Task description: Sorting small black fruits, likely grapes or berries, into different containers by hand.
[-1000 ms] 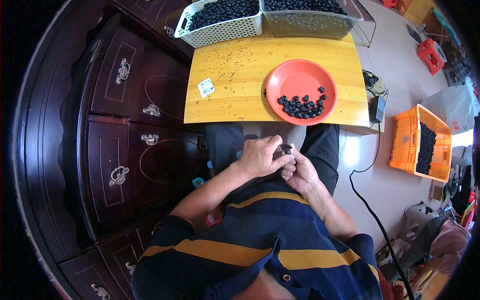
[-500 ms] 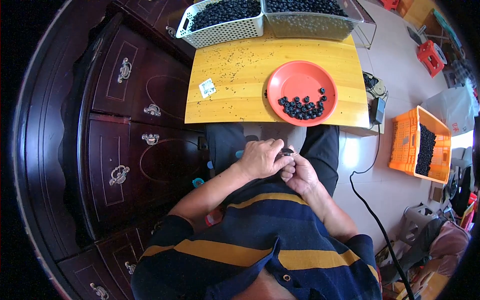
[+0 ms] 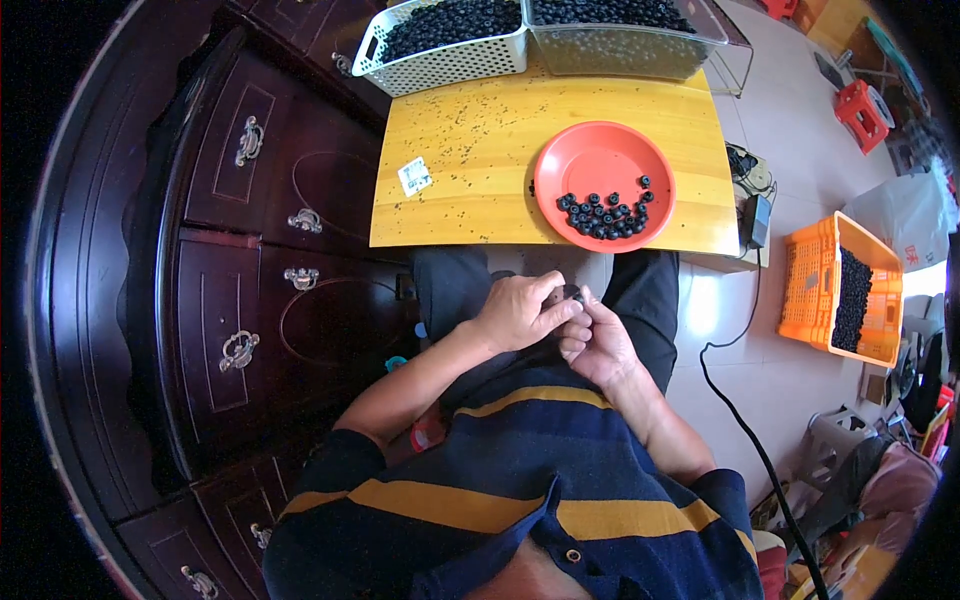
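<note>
Over my lap, both hands meet around a small black round part (image 3: 572, 293), whose exact kind is partly hidden by the fingers. My right hand (image 3: 602, 350) is closed, thumb and curled forefinger pinching the part. From the other side my left hand (image 3: 520, 312) grips it between thumb and bent forefinger. Beyond the hands, a red round plate (image 3: 600, 150) sits at the near right of the yellow table (image 3: 460, 205). Several similar black round parts (image 3: 603, 222) with holes lie gathered toward the plate's near side.
At the table's far edge stand a white perforated basket (image 3: 455, 70) and a clear bin (image 3: 625, 62), both full of black parts. Dark crumbs and a white printed label (image 3: 414, 176) lie on the tabletop. An orange crate (image 3: 812, 290) and a black cable (image 3: 740, 420) are right; dark cabinets (image 3: 330, 200) left.
My left hand has turned a little, its thumb and forefinger now farther apart around the black part. The right hand stays nearly in place. The plate and its parts look the same.
</note>
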Available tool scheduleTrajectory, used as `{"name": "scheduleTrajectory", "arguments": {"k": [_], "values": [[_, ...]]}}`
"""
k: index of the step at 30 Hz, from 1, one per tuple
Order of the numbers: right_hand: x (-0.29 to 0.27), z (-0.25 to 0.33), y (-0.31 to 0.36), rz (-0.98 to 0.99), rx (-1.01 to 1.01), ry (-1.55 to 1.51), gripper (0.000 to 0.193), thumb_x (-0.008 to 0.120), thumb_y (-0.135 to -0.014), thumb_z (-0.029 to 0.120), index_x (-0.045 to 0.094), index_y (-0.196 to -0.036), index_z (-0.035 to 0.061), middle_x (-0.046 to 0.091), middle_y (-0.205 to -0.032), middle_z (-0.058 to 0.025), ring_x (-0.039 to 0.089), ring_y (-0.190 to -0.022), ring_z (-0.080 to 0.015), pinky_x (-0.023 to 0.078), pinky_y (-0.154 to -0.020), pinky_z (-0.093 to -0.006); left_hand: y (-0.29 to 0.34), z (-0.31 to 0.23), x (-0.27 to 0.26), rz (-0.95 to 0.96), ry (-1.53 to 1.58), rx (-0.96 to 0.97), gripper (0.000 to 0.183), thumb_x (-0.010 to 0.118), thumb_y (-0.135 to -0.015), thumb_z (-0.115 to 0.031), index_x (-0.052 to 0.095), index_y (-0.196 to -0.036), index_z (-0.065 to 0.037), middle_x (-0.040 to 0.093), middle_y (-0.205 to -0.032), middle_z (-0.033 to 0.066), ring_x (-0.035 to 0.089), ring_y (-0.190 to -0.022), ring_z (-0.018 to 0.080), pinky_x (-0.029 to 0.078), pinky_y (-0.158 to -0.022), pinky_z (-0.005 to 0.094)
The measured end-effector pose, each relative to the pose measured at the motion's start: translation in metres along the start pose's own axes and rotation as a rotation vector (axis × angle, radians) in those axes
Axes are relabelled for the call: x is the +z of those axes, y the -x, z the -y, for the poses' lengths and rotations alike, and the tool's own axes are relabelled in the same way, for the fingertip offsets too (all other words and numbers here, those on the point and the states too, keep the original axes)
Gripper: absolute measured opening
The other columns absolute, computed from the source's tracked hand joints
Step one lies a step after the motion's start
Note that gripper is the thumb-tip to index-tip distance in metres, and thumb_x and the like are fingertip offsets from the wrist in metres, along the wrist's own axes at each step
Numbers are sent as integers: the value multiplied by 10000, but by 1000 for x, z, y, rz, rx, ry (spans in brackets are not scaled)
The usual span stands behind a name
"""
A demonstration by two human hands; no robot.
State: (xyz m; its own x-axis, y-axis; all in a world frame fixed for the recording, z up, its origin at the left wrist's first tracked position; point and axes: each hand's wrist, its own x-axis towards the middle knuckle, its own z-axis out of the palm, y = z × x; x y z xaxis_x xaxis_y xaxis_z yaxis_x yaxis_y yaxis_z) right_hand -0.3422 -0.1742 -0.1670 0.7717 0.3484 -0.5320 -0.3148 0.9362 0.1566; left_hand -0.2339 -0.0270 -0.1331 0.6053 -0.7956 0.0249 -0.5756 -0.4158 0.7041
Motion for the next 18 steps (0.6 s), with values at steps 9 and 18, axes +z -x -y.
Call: {"name": "scheduleTrajectory", "arguments": {"k": [9, 18], "values": [[-4, 4, 0, -4, -9, -51, 302, 613, -1008, 384, 635, -921, 95, 477, -648, 73, 435, -539, -59, 352, -482, -213, 3, 1, -9, 102, 135, -96, 350, 748, -885, -323, 599, -956, -14, 631, -703, 143, 640, -609, 288, 479, -575, 403], [-9, -2, -4, -32, 17, 34, 264, 590, -1019, 400, 608, -977, 140, 486, -676, 85, 459, -547, -51, 382, -491, -214, 0, -9, 0, -22, 114, -32, 262, 744, -854, -234, 617, -964, -33, 614, -668, 117, 627, -573, 281, 482, -559, 396]]}}
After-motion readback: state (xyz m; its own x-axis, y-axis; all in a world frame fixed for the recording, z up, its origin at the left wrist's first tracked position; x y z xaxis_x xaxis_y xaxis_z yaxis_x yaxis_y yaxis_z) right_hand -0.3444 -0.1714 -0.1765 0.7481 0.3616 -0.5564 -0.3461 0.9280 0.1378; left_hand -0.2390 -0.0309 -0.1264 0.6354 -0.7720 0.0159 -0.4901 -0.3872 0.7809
